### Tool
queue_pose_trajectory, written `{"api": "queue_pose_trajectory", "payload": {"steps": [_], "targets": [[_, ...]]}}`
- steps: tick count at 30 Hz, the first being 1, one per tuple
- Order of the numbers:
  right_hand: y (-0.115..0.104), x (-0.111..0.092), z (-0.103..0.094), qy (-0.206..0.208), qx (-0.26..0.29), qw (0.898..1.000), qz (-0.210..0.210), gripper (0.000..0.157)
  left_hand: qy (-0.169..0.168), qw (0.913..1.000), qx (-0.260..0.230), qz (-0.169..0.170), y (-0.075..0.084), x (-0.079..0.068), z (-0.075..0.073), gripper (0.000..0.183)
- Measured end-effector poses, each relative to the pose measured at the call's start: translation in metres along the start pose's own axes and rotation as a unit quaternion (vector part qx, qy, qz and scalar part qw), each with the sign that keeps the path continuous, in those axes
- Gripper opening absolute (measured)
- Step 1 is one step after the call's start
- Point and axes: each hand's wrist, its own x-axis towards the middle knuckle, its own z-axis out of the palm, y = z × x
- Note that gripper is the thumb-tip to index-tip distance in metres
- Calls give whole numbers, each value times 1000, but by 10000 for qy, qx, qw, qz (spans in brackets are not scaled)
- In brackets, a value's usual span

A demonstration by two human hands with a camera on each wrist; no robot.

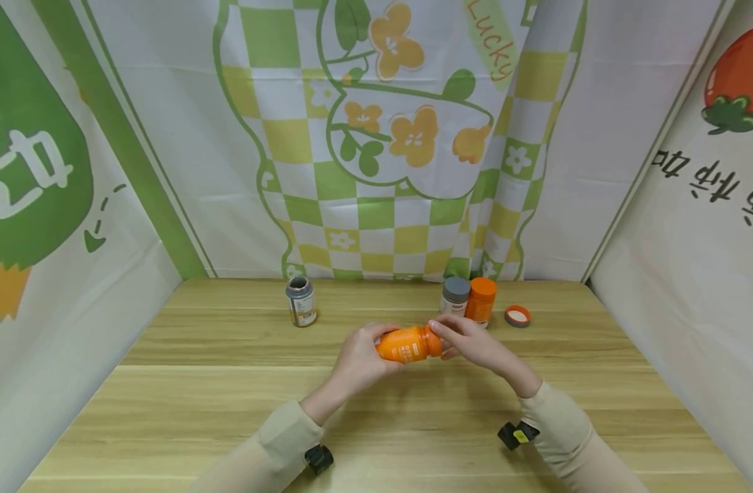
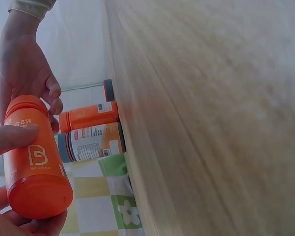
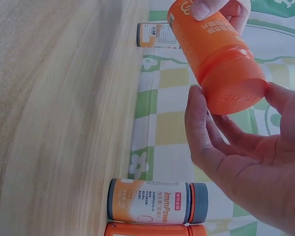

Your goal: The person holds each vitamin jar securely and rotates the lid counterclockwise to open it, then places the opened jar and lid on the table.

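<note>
An orange pill bottle (image 1: 402,346) lies tilted sideways above the middle of the table, its cap end toward the right. My left hand (image 1: 359,359) grips the bottle's body, with the thumb pressed along its side in the left wrist view. At the other end, my right hand (image 1: 477,342) pinches the orange cap (image 3: 236,88) between thumb and fingers. The right wrist view shows the cap seated on the bottle, with raised lettering on its top.
At the back left of the wooden table (image 1: 228,411) stands a lidless bottle (image 1: 302,308). Back right, behind my right hand, a grey-capped bottle (image 1: 455,293) stands beside another orange bottle (image 1: 482,301). A loose cap (image 1: 517,315) lies inside up to their right. Printed curtains enclose the table.
</note>
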Motion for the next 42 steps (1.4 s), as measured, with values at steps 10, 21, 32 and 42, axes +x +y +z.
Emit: {"api": "queue_pose_trajectory", "payload": {"steps": [10,21,32,42], "targets": [[1,0,-1,-135,94,9998,-148,45,-7,10000,34,-24,1,0,-2,54],[3,0,0,-39,-190,9979,-620,42,-69,10000,-7,-15,-2,0,-2,55],[6,-1,1,103,-280,9940,-1052,37,-92,9999,-107,-65,-2,-1,-2,54],[6,-2,2,6,93,9906,-1366,44,-220,9989,-344,-216,-2,-1,-2,55]]}}
